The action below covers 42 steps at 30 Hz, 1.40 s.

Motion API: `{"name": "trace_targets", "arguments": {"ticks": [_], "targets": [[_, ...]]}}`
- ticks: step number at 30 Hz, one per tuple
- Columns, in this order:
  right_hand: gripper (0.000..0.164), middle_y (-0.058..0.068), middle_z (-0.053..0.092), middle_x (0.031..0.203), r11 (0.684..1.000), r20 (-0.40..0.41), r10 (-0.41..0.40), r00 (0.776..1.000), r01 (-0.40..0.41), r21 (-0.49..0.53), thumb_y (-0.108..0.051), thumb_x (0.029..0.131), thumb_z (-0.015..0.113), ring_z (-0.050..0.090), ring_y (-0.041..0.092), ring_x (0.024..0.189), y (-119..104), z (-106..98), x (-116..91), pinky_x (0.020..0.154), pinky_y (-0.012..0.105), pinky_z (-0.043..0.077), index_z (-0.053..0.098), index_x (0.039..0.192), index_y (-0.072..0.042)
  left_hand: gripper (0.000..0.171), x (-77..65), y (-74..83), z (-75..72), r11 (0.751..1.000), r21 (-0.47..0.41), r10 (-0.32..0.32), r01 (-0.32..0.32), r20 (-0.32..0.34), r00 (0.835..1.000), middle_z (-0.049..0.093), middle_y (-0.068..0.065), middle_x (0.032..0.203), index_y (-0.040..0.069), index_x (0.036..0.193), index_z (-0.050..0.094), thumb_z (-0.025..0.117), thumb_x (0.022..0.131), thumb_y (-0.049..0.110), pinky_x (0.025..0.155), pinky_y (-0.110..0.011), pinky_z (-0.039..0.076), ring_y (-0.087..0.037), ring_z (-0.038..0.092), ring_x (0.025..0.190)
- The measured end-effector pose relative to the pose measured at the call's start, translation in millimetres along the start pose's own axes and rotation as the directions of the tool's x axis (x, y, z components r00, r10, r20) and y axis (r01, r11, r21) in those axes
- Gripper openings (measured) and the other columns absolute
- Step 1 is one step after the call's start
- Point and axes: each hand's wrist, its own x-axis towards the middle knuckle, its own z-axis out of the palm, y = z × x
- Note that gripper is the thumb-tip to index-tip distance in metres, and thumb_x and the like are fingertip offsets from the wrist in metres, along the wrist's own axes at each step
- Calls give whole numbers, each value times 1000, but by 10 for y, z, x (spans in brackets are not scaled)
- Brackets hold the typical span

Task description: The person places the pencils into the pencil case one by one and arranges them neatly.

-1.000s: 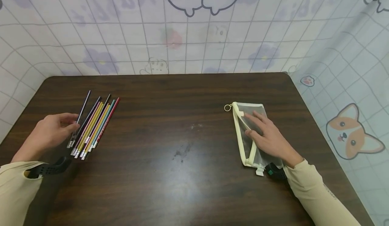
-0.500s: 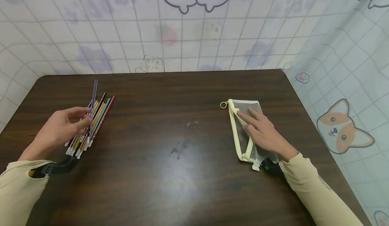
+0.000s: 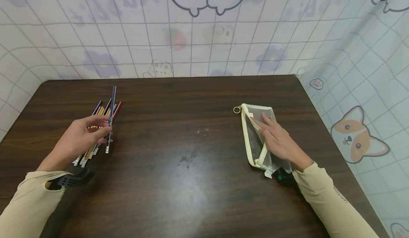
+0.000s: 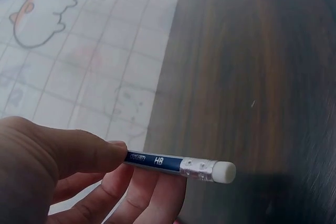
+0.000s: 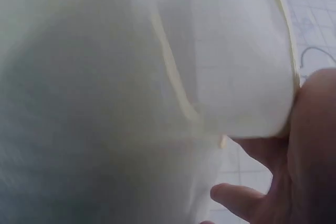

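My left hand (image 3: pixel 75 138) pinches a dark blue pencil (image 3: pixel 113 101) between thumb and fingers, above the table. In the left wrist view its white eraser (image 4: pixel 224 172) points right, with "HB" printed on the barrel. Beneath and behind that hand lies a bundle of coloured pencils (image 3: pixel 84 160), partly covered by it. Over on the right, my right hand (image 3: pixel 279 144) holds the lip of a translucent zip pouch (image 3: pixel 254 145) with pale yellow trim. The pouch's mouth gapes toward the left. Its thin sheet fills most of the right wrist view, edge between thumb and fingers.
The dark wooden table (image 3: pixel 179 124) spans the space between the hands. A white patterned curtain (image 3: pixel 204 42) stands behind its far edge and along the right side. A ring pull (image 3: pixel 236 109) sticks out at the pouch's upper left corner.
My left hand has picked the blue pencil out at the bundle's left side, lifted it and carried it rightward across the others. My right hand stays at the pouch. The view has shifted slightly.
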Motion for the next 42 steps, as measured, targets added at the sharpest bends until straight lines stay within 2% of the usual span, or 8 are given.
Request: {"name": "trace_targets", "arguments": {"ticks": [5, 9, 15, 21, 25, 32, 37, 42], "targets": [[50, 16, 25, 172, 998, -30, 32, 999, -31, 46, -29, 113, 24, 16, 43, 161, -32, 17, 24, 128, 69, 17, 34, 162, -22, 52, 26, 106, 154, 996, -80, 29, -27, 29, 999, 61, -21, 126, 1, 147, 50, 62, 105, 29, 79, -31, 67, 2, 70, 93], [51, 15, 27, 171, 997, -51, 56, 997, -53, 60, -30, 113, 22, 16, 42, 162, -33, 44, 51, 130, 67, 14, 34, 162, -24, 50, 67, 213, 291, 988, -154, 41, -34, 42, 998, 61, -20, 124, 0, 147, 50, 62, 105, 25, 79, -28, 67, 7, 67, 90], [51, 15, 27, 171, 993, -82, 81, 993, -74, 90, -31, 113, 19, 17, 41, 162, -16, 70, 81, 131, 65, 15, 35, 161, -27, 49, 138, 366, 474, 961, -274, 44, -23, 73, 996, 60, -21, 123, 1, 147, 49, 62, 105, 23, 84, -32, 67, 1, 69, 93], [51, 14, 28, 171, 989, -95, 109, 990, -98, 113, -35, 112, 20, 17, 42, 161, -20, 64, 65, 130, 68, 16, 36, 161, -32, 49, 180, 510, 624, 944, -331, 34, 8, 120, 992, 60, -21, 127, 4, 147, 49, 63, 104, 24, 86, -34, 67, -11, 71, 100], [51, 15, 29, 171, 987, -92, 116, 989, -104, 121, -34, 112, 20, 16, 43, 161, -28, 67, 53, 129, 69, 16, 37, 160, -32, 51, 219, 597, 711, 915, -403, 51, 8, 135, 989, 58, -23, 130, 3, 148, 47, 64, 104, 22, 86, -35, 67, -13, 71, 100], [51, 16, 30, 170, 986, -100, 114, 988, -101, 130, -32, 112, 20, 16, 45, 161, -43, 98, 69, 128, 72, 15, 39, 159, -31, 55, 307, 726, 885, 840, -541, 58, 40, 162, 985, 57, -27, 131, 0, 150, 42, 65, 103, 15, 84, -38, 68, -12, 74, 94], [52, 16, 28, 171, 985, -100, 118, 988, -103, 141, -34, 112, 19, 14, 46, 161, -47, 107, 67, 126, 75, 13, 39, 160, -30, 57, 358, 823, 1018, 801, -594, 66, 73, 210, 975, 64, -22, 124, 1, 151, 40, 66, 102, 14, 85, -40, 68, -15, 77, 94], [52, 16, 27, 171, 984, -101, 117, 988, -102, 145, -34, 113, 18, 15, 45, 161, -59, 109, 83, 127, 74, 13, 39, 160, -29, 55, 415, 939, 1146, 761, -640, 77, 104, 248, 966, 67, -15, 117, 0, 151, 39, 64, 102, 11, 86, -41, 67, -15, 78, 93]]}}
